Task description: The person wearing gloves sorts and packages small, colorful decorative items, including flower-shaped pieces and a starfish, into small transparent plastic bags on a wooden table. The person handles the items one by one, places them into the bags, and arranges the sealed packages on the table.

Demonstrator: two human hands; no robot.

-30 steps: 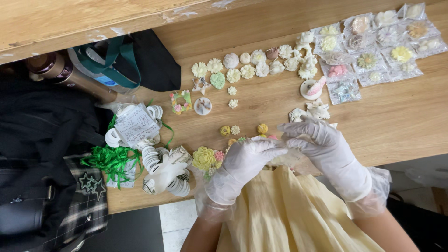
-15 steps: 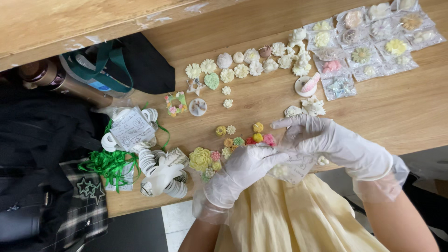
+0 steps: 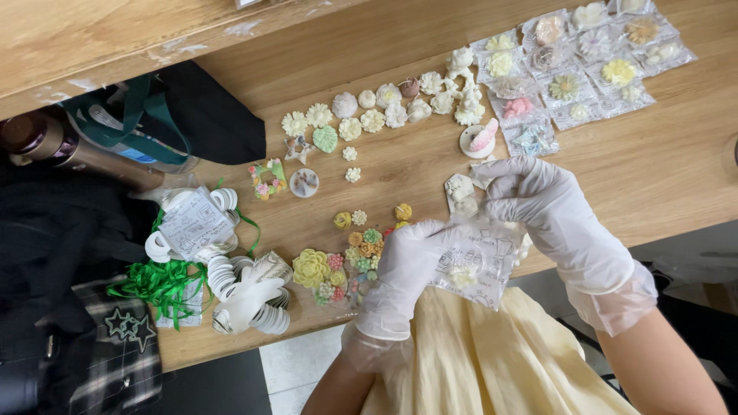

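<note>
Wooden tabletop point(image 3: 676, 177) fills the view, scattered with small moulded flower pieces, and both gloved hands work at its near edge above a pale yellow skirt point(image 3: 492, 361). The left hand point(image 3: 403, 269) is curled closed, pinching one side of a small clear plastic bag point(image 3: 480, 257); the right hand point(image 3: 542, 204) grips the opposite edge with thumb and fingers drawn together. A little cream flower point(image 3: 463, 275) sits inside the bag, low down, hanging past the table edge over the lap.

Risk, as it looks: the film is thin and the gloves are slick, so a loosened pinch could let the bag drop to the skirt or floor. Tilt the open side down and the flower could slide out. Squeezing too hard might chip its petals. The left wrist also hovers just beside the cluster of coloured flowers point(image 3: 338, 269); a careless sweep could knock them off. Packaged flowers point(image 3: 576, 69) lie well apart, safe enough.
</note>
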